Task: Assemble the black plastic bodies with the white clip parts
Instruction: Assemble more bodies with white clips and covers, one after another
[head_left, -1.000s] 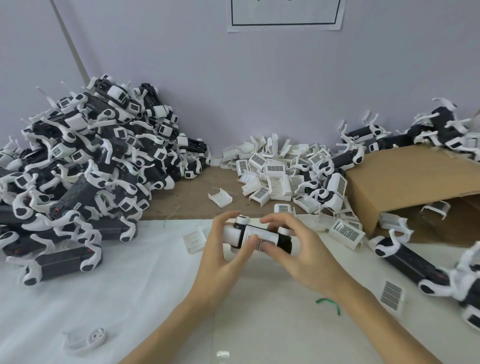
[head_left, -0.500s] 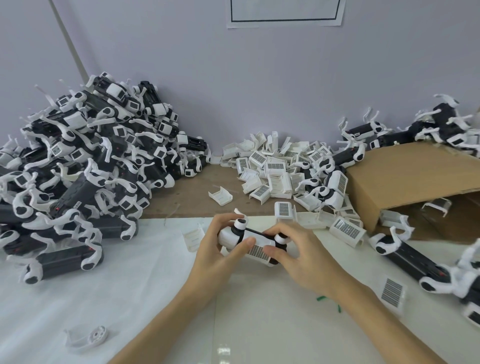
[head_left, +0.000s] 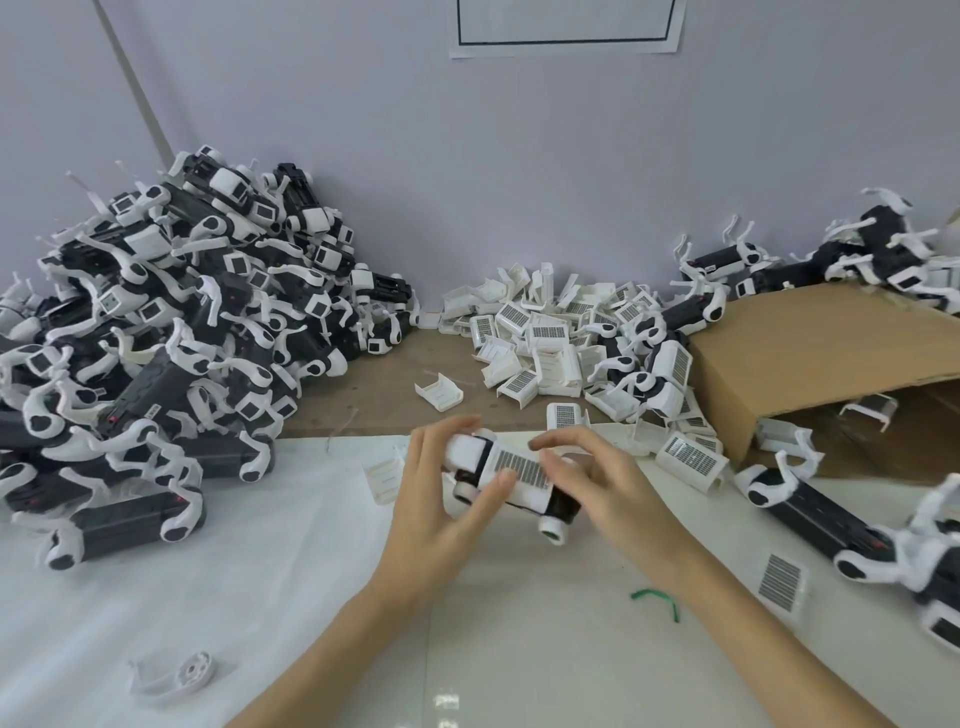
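Centre of the frame: black body with a white clip seated on top, barcode face up, held just above the white sheet. Left hand gripping the body's left end, fingers curled over the far side, thumb pressed against the near edge of the clip. Right hand over the body's right end, fingers curled down onto the clip, thumb tip on its barcode; right fingertips blurred, so exact contact hard to tell. Round white cap showing at the body's lower right end. Left third of the frame: big pile of finished units, black with white arms, heaped against the wall. Upper centre, on bare brown tabletop: heap of loose clips, 1 stray clip lying open side up just in front of it. Right: cardboard box on its side, more units on top of it and a few on the sheet in front. Lower right: loose barcode label and a green twist of plastic beside the right forearm. Lower left: 1 small white part lying alone on the sheet. Top centre: paper notice on the wall
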